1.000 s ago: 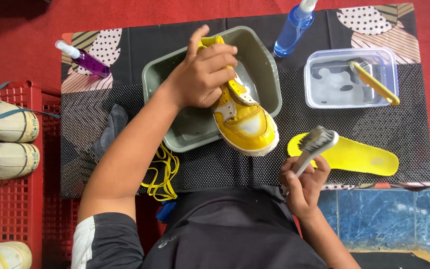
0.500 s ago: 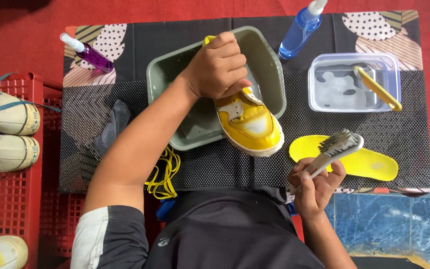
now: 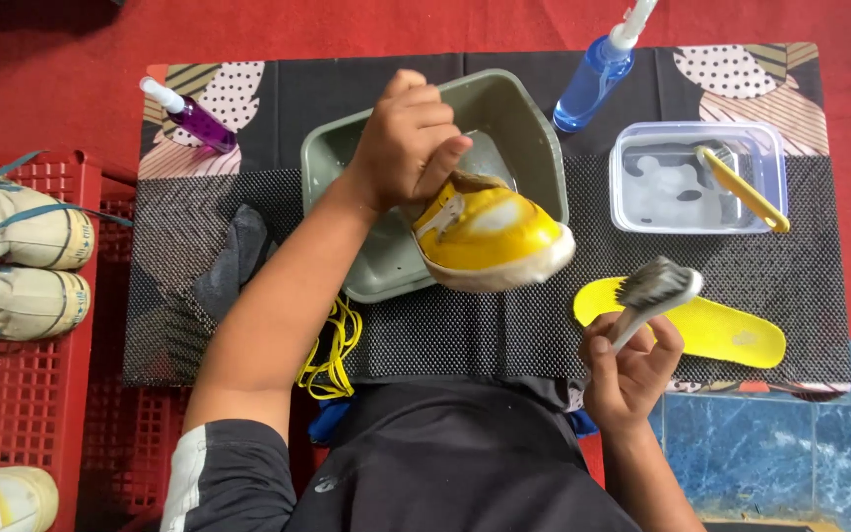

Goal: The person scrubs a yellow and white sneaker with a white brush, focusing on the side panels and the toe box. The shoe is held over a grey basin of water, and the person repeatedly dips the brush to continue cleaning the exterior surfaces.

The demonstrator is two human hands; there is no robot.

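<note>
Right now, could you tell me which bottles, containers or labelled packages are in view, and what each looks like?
Blue spray bottle: top centre-right of the mat, translucent blue, white nozzle.
Purple spray bottle: top left, small, lying tilted, white nozzle.
Clear tub: right side, rectangular, holding foamy water and a yellow brush.
Grey basin: centre, under the yellow shoe.
No labels, signs or screens show.

bare mat (image 3: 504, 335) open between yellow insole (image 3: 711, 330) and laces (image 3: 332, 350); grey tub (image 3: 504, 118) and clear container (image 3: 696, 177) crowd the far side.
</note>
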